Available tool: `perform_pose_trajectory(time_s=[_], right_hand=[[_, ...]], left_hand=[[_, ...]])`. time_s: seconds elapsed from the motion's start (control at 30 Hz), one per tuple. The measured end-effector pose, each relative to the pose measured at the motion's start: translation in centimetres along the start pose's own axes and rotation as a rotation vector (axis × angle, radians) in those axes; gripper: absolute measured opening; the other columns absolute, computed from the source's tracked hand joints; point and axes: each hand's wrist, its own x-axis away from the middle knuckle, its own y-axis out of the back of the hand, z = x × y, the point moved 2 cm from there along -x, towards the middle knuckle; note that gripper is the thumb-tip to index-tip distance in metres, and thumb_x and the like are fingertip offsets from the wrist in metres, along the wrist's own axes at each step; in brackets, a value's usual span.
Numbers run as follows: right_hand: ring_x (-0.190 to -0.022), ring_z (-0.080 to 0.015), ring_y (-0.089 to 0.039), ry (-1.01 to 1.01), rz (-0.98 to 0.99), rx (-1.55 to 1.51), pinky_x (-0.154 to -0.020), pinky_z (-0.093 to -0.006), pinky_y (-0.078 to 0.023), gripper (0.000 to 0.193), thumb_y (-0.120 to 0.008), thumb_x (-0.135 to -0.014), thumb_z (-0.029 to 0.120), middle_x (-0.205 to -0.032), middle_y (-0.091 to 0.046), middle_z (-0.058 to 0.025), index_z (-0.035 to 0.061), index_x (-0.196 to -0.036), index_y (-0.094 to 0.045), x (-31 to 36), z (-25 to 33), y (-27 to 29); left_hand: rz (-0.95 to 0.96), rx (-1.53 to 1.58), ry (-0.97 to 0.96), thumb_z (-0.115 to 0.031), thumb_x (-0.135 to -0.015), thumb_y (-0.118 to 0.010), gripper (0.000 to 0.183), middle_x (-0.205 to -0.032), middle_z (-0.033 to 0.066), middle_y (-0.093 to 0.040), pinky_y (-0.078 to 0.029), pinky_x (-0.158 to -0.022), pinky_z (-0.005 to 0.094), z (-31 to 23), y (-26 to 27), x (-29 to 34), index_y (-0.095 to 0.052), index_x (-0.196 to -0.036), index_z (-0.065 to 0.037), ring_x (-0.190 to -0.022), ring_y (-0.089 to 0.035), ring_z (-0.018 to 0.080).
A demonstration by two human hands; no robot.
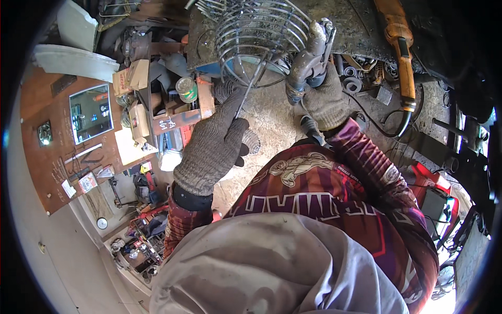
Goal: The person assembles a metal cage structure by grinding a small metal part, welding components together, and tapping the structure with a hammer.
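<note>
Grey wire cage (262, 41): I watch it at the table's (351, 32) near edge.
Left hand (212, 144): fingers curled around a thin rod (252, 82) crossing the cage's near side.
Right hand (328, 104): fingers, partly hidden, gripping a worn tool (307, 62), right of the cage.

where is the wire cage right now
In the head view, the wire cage is at the top centre, by the near edge of the workbench, just beyond the gloved left hand and left of the orange power tool.
</note>
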Motion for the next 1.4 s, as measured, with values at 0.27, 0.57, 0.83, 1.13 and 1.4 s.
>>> perform_pose_trajectory(time_s=[0.27, 0.57, 0.83, 1.13, 1.4], right_hand=[[-0.098, -0.024, -0.068, 0.097, -0.061, 0.221, -0.087, -0.0349, -0.053, 0.061, -0.087, -0.078, 0.031, -0.107, -0.068, -0.0139, 0.0015, -0.122, -0.056, 0.4, -0.3, -1.0], [-0.095, -0.0231, -0.072, 0.227, -0.066, 0.507, -0.082, -0.0334, -0.055, 0.059, -0.083, -0.079, 0.022, -0.105, -0.071, -0.0144, 0.0007, -0.125, -0.053, 0.5, 0.1, -1.3], [-0.096, -0.0315, -0.072, 0.221, -0.055, 0.52, -0.083, -0.0379, -0.055, 0.059, -0.083, -0.08, 0.031, -0.105, -0.07, -0.018, 0.0013, -0.124, -0.056, -0.3, 1.8, -1.7], [-0.097, -0.0239, -0.07, 0.2, -0.043, 0.23, -0.086, -0.0349, -0.055, 0.058, -0.083, -0.081, 0.032, -0.105, -0.07, -0.0146, -0.0004, -0.12, -0.056, -0.2, -0.1, -0.5], [-0.095, -0.0178, -0.064, -0.158, -0.078, -0.26, -0.083, -0.0361, -0.058, 0.052, -0.074, -0.084, -0.002, -0.112, -0.061, -0.0071, 0.0066, -0.129, -0.047, 2.0, 0.8, 2.6]], left_hand=[[0.049, 0.042, -0.098, -0.012, -0.103, -0.056, 0.048, -0.099, 0.0174, -0.071, -0.059, -0.052, 0.0314, 1.0, 1.4, -0.3, -0.044, -0.149, -0.007, -0.064, -0.072, 0.0187], [0.072, -0.099, -0.111, -0.013, -0.103, -0.054, 0.048, -0.092, 0.0179, -0.07, -0.058, -0.054, 0.0331, 1.0, 2.4, -0.3, -0.044, -0.149, -0.008, -0.061, -0.071, 0.0203], [0.037, -0.323, -0.189, -0.015, -0.1, -0.054, 0.048, -0.071, 0.0148, -0.067, -0.056, -0.059, 0.0423, 1.6, 2.7, -0.2, -0.048, -0.147, -0.009, -0.06, -0.069, 0.0266], [-0.017, -0.379, -0.26, -0.016, -0.097, -0.058, 0.05, -0.085, 0.0217, -0.068, -0.054, -0.065, 0.0479, 2.0, 2.6, 0.1, -0.048, -0.145, -0.006, -0.071, -0.069, 0.0361], [-0.02, -0.575, -0.256, -0.016, -0.097, -0.058, 0.053, -0.082, 0.0211, -0.065, -0.053, -0.062, 0.0487, 0.9, 2.7, 0.2, -0.044, -0.147, -0.008, -0.072, -0.067, 0.0372]])
